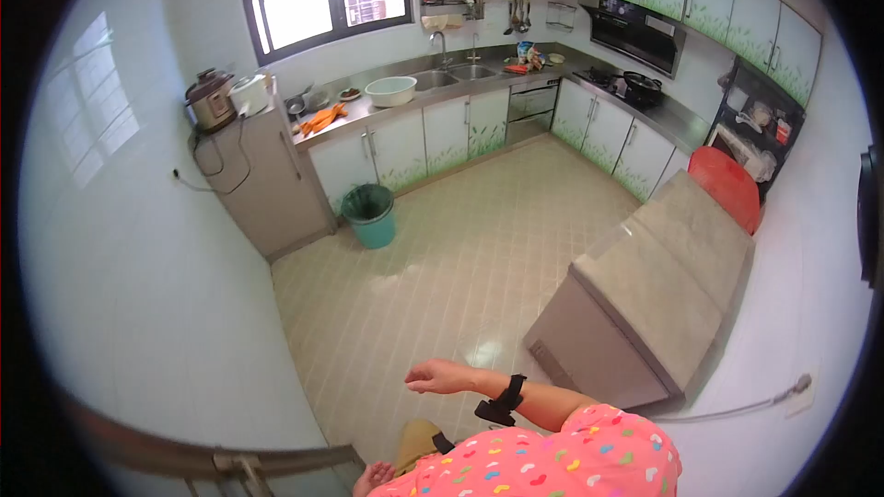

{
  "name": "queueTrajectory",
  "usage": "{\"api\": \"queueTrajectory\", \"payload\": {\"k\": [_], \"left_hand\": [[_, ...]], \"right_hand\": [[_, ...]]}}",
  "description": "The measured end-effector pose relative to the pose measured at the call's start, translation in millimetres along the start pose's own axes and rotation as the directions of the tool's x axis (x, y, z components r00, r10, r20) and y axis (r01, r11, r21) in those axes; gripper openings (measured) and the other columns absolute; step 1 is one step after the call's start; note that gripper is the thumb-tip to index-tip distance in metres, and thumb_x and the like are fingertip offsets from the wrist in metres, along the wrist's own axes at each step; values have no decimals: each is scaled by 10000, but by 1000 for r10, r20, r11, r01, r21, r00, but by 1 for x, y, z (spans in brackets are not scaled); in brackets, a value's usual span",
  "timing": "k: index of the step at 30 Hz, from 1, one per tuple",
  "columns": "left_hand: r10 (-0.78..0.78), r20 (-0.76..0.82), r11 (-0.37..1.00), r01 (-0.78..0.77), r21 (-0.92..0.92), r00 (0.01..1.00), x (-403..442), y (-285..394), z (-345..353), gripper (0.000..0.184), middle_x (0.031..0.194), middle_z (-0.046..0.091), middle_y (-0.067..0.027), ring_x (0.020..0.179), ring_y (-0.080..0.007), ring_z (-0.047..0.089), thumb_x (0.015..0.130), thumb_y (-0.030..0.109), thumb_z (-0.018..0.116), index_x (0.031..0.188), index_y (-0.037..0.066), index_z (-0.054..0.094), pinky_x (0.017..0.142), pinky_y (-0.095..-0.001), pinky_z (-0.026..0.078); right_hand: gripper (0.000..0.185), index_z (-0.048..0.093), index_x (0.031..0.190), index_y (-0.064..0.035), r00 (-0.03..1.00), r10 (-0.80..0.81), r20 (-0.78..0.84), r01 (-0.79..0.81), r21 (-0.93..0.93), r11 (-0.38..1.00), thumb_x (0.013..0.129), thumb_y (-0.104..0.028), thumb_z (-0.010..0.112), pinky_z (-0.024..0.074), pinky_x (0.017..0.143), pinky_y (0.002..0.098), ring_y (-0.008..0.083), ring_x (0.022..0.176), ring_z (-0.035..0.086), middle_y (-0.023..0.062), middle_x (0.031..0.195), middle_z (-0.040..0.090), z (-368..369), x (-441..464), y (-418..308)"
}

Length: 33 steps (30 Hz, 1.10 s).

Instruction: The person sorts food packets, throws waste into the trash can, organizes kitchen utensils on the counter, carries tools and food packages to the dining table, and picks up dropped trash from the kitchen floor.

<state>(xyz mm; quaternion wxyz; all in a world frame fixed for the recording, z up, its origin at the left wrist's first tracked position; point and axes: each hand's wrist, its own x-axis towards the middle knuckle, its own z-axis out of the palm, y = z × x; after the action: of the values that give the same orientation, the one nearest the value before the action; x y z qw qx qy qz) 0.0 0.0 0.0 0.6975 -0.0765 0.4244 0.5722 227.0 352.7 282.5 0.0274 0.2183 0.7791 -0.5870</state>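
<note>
Woodwork [299,460], brown and fitted with a metal bar, fills the lower left corner and is the thing nearest the person's left hand [373,479]. That hand is mostly cut off by the bottom edge, so I cannot tell whether it touches the wood or holds anything. The right hand [437,377] reaches across in front of the body, above the tiled floor [424,239], empty, its fingers loosely bent and close together. A black strap [505,403] circles that wrist, and a pink top [552,460] with coloured hearts covers the shoulder.

To the right of this arm stands a low unit [663,258] with a stone-like top, and a rounded red object [726,186] rises just behind its far end. Farther off on the left, a teal bin [371,230], lined with a dark bag, sits on the floor before the white cabinets.

Along the back counter, orange items [322,120] lie near a pale basin [391,89], which is beside the double sink [433,79]. A black pan [642,87] rests on the stove, below the range hood [635,37].
</note>
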Motion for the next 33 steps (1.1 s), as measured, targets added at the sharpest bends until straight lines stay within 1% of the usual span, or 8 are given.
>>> {"api": "queueTrajectory", "payload": {"k": [2,3,7,12,18,24,30,33], "left_hand": [[-13,32,998,11,61,999,21,20,12,359,1178,492,-129,1123,-336,459,917,355,427,1105,54,479,969,-449,351],[2,24,992,-5,129,1000,79,119,58,354,1149,510,-128,1109,-331,471,921,353,418,1100,53,481,957,-444,361],[-14,-30,975,20,223,999,113,215,198,336,1066,560,-100,1059,-273,515,934,340,391,1082,55,488,874,-404,417],[-10,28,918,-2,396,1000,222,350,351,305,1111,551,-81,1051,-220,526,929,308,412,1087,60,491,828,-344,439],[-176,101,747,66,661,979,368,404,516,325,1108,557,-107,1026,-219,544,922,265,438,1131,18,474,819,-331,458],[-366,246,696,89,713,897,524,400,674,263,1093,569,-112,991,-201,567,926,207,436,1101,20,497,796,-311,480],[-459,190,623,161,766,868,657,413,788,363,1200,507,-121,1089,-216,509,929,253,433,1202,14,439,880,-326,421],[-446,190,627,153,764,875,701,432,846,383,1224,489,-124,1114,-220,490,929,262,428,1222,14,419,897,-336,407]], "right_hand": [[355,549,1096,-20,992,-94,-88,91,-35,995,875,-296,518,465,789,318,208,874,600,133,975,625,-7,-6,5],[355,549,1096,-20,986,-124,-114,123,-19,992,875,-296,518,465,789,318,208,874,600,133,975,625,-89,60,5],[366,551,1072,12,957,-57,-284,49,-34,998,874,-293,519,468,770,308,192,864,601,113,933,634,-175,79,35],[331,559,1051,20,794,157,-587,-21,231,973,862,-252,556,477,725,279,145,792,612,96,896,639,-287,83,56],[309,560,1040,33,574,335,-747,-35,387,921,867,-223,558,480,707,266,137,797,619,92,885,638,-368,63,103],[274,562,1037,21,384,560,-734,21,613,790,873,-198,547,476,697,262,144,789,617,88,896,636,-461,49,184],[273,560,1043,14,229,608,-761,-13,622,783,873,-199,544,473,705,257,140,790,614,86,907,635,-631,40,231],[275,558,1041,21,221,560,-799,-30,568,822,876,-197,540,474,713,262,146,789,614,90,909,634,-719,48,246]]}}
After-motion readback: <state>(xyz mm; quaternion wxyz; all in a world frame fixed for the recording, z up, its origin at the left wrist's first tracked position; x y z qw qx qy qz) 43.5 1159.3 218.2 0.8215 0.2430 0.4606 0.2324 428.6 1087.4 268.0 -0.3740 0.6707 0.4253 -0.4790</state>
